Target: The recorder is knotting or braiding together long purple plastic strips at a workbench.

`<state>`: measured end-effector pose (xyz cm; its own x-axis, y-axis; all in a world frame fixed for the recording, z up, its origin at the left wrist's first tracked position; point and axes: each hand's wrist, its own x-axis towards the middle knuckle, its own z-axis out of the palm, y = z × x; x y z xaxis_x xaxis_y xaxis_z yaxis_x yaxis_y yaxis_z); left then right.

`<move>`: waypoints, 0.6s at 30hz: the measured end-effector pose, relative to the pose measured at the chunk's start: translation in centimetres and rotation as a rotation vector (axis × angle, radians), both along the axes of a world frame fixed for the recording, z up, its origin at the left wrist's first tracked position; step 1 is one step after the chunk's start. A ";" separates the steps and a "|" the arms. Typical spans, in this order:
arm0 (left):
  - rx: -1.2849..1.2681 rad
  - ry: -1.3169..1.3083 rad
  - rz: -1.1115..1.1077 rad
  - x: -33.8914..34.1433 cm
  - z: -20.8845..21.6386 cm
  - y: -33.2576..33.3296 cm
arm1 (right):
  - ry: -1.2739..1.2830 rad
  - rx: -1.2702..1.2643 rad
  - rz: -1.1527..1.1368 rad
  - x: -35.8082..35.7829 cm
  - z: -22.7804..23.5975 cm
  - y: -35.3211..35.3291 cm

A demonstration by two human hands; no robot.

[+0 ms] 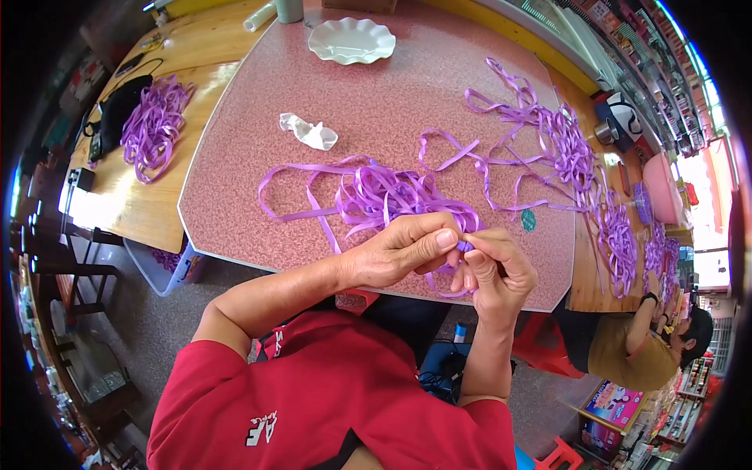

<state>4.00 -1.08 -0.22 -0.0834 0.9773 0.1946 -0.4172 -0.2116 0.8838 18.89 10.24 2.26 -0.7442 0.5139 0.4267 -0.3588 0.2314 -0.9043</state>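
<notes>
Both my grips are busy: left grip (398, 249) and right grip (501, 274) are pinched thumb-to-finger on one small bit of purple ribbon (464, 246), held up over the near edge of the counter (235, 196). My fingers hide most of it, so I can't tell if it's knotted or folded.

Count so far: two ribbon piles on this counter. One is the big heap (384, 200) just past my hands, the other a looser tangle (568, 149) off to the right, trailing over the edge. Strands are way too looped to number, sorry. Also one white wavy-rimmed dish (352, 43) at the far end, one crumpled white tissue (309, 131), and one green round spot (528, 220).

The counter's top is speckly pink with a pale edge and cut corners. There's a wooden counter (205, 94) on my left with one more purple bunch (157, 121), and wood on the right too, with more ribbon and a pink tub (662, 188). Grey floor (164, 333), packed shelves to the right, and one co-worker (634, 356) in a brownish top over that way.
</notes>
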 end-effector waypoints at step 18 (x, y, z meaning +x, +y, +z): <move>0.012 -0.108 0.005 0.2 -1.1 0.8 | -0.024 -0.013 -0.026 -0.4 0.0 -0.5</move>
